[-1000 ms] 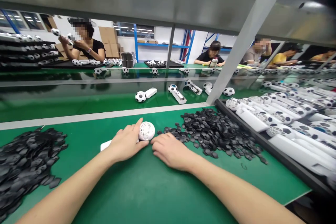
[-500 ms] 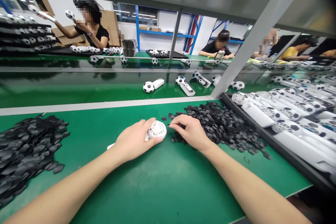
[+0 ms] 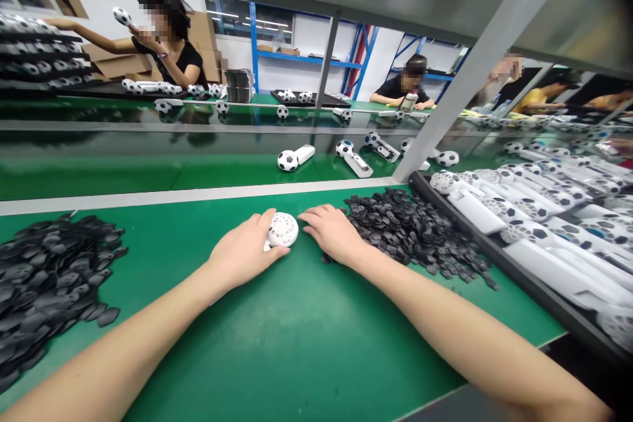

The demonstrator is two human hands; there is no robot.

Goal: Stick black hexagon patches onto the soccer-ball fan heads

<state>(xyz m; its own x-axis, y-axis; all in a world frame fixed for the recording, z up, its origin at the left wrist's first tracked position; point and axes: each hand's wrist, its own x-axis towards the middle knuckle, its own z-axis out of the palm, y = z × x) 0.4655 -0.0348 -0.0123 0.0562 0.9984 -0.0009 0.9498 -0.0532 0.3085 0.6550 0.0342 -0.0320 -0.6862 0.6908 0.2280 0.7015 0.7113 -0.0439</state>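
Observation:
My left hand (image 3: 242,247) is wrapped round a white handheld housing with a round head (image 3: 283,231). The head is patterned like a football, with openwork cut-outs facing up; its handle is hidden under my palm. Just to the right, my right hand (image 3: 329,231) is low over the green tabletop, fingers stretched and slightly apart, tips a little short of the round head. No piece shows in those fingers, though their undersides are hidden. Beside and behind that hand spreads a heap of small black flat pieces (image 3: 415,231).
A second heap of larger black pieces (image 3: 54,277) lies at left. The black tray (image 3: 514,277) at right holds rows of white housings. Beyond the pale ledge (image 3: 198,196), football-headed units (image 3: 288,159) lie on a green belt. A slanted post (image 3: 475,72) rises ahead; co-workers sit opposite.
My right hand has gone from a pinch near the black pieces to stretched fingers, shifting left. My left hand and the housing have moved slightly left and away from me.

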